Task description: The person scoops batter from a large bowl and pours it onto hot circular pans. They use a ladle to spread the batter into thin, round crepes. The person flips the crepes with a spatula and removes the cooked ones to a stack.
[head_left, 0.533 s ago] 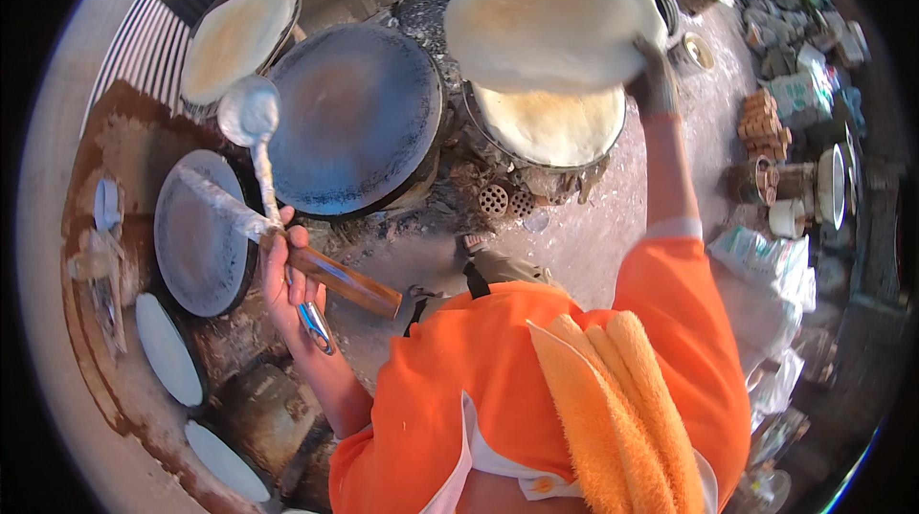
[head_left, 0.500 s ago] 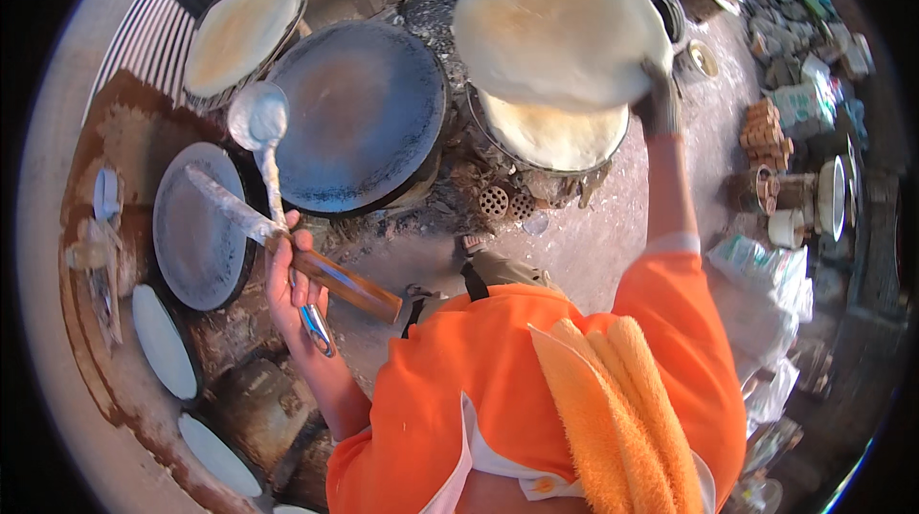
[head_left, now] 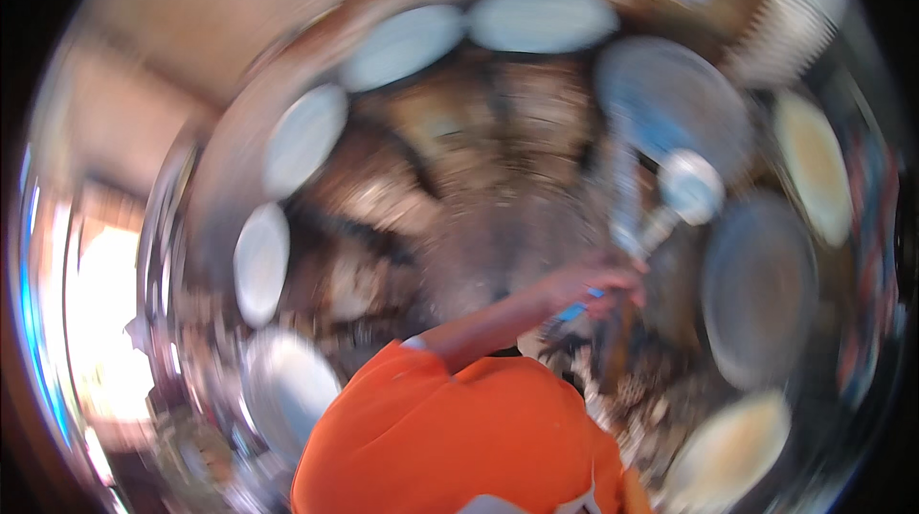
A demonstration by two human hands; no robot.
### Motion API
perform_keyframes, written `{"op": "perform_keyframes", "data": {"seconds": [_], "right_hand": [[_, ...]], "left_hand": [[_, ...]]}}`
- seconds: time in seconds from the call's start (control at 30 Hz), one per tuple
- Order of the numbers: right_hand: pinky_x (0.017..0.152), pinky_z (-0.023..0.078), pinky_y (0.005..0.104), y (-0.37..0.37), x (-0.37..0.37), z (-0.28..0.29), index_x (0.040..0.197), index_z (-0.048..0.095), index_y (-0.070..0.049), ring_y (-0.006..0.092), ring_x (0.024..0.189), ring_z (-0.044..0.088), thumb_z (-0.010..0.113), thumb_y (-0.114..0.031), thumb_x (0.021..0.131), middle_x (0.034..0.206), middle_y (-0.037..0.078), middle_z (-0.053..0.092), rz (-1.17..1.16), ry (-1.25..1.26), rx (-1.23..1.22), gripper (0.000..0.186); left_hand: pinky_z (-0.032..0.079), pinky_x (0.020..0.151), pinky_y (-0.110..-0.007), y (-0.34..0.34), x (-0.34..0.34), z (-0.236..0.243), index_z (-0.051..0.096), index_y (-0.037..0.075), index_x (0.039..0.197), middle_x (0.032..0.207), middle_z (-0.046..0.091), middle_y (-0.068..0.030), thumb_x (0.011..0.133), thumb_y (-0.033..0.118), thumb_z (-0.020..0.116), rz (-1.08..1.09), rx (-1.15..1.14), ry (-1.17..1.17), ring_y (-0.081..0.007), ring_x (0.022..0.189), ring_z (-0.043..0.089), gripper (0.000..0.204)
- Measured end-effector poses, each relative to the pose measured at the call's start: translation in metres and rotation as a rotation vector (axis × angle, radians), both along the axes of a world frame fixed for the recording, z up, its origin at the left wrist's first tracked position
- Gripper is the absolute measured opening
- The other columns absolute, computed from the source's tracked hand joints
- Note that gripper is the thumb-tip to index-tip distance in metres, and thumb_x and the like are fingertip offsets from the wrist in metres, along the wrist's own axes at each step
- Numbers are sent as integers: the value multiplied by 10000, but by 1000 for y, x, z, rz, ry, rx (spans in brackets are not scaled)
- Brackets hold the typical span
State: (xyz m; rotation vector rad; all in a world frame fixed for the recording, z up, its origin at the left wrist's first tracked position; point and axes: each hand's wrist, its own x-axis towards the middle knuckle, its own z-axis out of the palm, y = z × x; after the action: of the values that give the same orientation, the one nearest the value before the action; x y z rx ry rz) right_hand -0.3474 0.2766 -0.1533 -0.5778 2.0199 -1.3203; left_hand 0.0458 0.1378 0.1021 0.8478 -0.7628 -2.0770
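Observation:
Everything is smeared by motion. In my left hand [head_left: 605, 286] are a batter-coated ladle [head_left: 691, 187] and a long flat-bladed spatula [head_left: 624, 190], gripped together. Their upper ends point away from me, over the near edge of a round grey griddle [head_left: 704, 93]. To the right of the hand is a larger dark griddle [head_left: 761, 289] with a bare surface. A thin round flatbread [head_left: 732, 452] with a browned middle lies at the lower right, and a second flatbread [head_left: 814, 169] is at the far right. My right hand is out of view.
Several pale round covered pans [head_left: 544, 18] curve along the far and left sides. A large whitish round shape [head_left: 287, 390] is at the lower left. Beyond it, a bright opening [head_left: 110, 323] shows at the left edge. Striped slats [head_left: 785, 40] are at the upper right.
My view and body have swung left, so the griddles now appear on the right. My left hand still grips the ladle and spatula. The right hand, earlier lifting a flatbread, has left the picture.

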Motion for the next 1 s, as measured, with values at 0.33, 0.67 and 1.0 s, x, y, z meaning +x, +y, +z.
{"op": "perform_keyframes", "data": {"seconds": [0.33, 0.67, 1.0], "right_hand": [[948, 381, 343, -39, 426, 103, 1292, 361, -24, 261, 1130, 450, 508, -130, 829, 1248, 159, 446, 1525, 248, -129, 497], [976, 363, 324, 79, 714, 223, 1333, 323, -31, 266, 1210, 417, 472, -112, 860, 1317, 177, 404, 2559, 111, -721, 503], [415, 399, 256, 200, 817, 184, 1131, 461, -94, 87, 480, 471, 517, -252, 878, 691, 25, 524, 2956, -428, 921, 304]], "left_hand": [[347, 337, -215, 177, 227, -14, 314, 104, 1209, 731, 603, -96, 844, 86, 512, 704, -68, 247, -75, 376, 440, 416], [339, 370, -192, 345, 373, -33, 383, 100, 1146, 798, 622, -37, 865, 112, 541, 1759, 120, -363, -60, 433, 435, 323], [267, 334, -203, 560, 282, -22, 402, 50, 1109, 803, 560, -66, 907, 96, 442, 2494, 412, -205, -43, 364, 326, 211]]}}
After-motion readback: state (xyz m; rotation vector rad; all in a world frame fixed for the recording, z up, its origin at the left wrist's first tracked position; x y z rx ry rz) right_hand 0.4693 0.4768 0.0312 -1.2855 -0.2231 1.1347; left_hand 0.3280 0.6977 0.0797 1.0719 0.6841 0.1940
